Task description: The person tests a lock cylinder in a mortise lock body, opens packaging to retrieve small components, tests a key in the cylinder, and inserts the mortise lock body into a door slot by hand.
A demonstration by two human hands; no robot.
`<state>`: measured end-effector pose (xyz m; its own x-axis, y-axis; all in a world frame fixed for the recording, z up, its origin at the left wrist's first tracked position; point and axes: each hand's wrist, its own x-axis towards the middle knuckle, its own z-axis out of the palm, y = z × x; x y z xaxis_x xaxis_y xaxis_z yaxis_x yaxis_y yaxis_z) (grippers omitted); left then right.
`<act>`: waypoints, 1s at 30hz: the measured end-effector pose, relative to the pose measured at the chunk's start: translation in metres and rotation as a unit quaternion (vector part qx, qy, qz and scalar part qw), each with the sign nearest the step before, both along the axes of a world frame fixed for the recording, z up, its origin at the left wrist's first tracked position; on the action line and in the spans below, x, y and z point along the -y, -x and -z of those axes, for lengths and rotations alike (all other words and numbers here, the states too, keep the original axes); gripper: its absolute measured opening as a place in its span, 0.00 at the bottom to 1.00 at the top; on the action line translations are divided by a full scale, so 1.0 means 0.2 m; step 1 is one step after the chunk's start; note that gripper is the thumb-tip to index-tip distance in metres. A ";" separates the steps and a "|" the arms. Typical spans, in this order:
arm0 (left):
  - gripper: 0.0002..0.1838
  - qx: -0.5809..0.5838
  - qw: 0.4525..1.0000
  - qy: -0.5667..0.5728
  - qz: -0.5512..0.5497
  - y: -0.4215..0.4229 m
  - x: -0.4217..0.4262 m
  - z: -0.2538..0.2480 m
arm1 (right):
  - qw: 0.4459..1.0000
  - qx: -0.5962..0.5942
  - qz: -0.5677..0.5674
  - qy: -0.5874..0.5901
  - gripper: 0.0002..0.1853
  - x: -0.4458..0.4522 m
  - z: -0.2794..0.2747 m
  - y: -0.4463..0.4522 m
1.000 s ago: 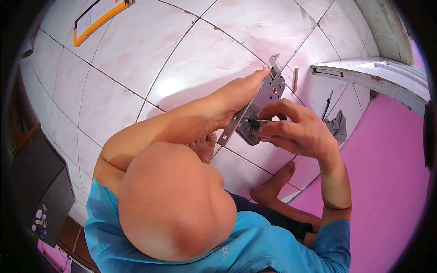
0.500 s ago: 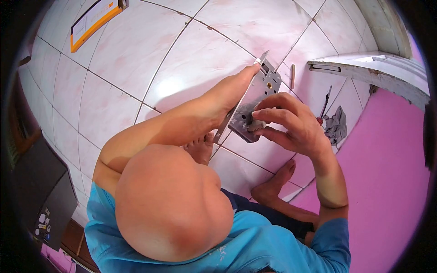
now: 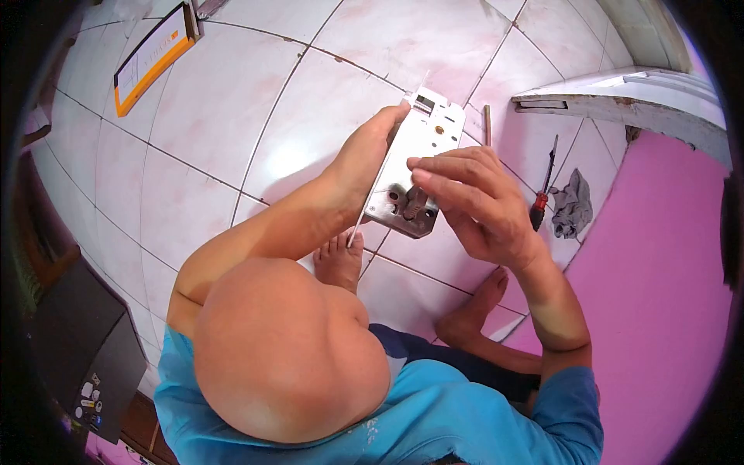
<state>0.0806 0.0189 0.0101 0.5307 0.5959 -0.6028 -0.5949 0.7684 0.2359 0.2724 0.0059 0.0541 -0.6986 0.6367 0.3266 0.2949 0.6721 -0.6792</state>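
Note:
A silver mortise lock [image 3: 422, 147], its face bright with glare, is held up over the floor, tilted. My left hand [image 3: 376, 143] is closed around its left edge, with most of the fingers hidden behind the case. A grey lock cylinder [image 3: 415, 206] sits at the opening in the lower part of the lock. How deep it goes I cannot tell. My right hand [image 3: 480, 198] hovers over the lock's right side, fingers stretched out and nothing visible in them. The fingertips are close to the lock's face; whether they touch is unclear.
On the tiled floor [image 3: 232, 93] to the right lie a screwdriver [image 3: 540, 209], a grey cloth [image 3: 572, 205] and a thin strip [image 3: 487, 124]. A white door edge [image 3: 620, 112] juts in at right. An orange-and-white box [image 3: 155, 62] lies at upper left. My feet [image 3: 339, 263] are below the lock.
The lock has shifted slightly left and turned so its face catches the light. My right fingers have come off the cylinder, which stays at the lock's opening.

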 end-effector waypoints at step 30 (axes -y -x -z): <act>0.36 -0.073 0.980 -0.174 -0.056 0.08 -0.05 -0.13 | 0.750 -0.216 0.191 0.596 0.12 0.17 0.01 0.17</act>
<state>0.0646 0.0284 0.0370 0.3727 0.8287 -0.4177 -0.6115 0.5578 0.5612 0.2379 -0.0279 0.0518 -0.3846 0.7824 -0.4899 -0.1082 -0.5653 -0.8178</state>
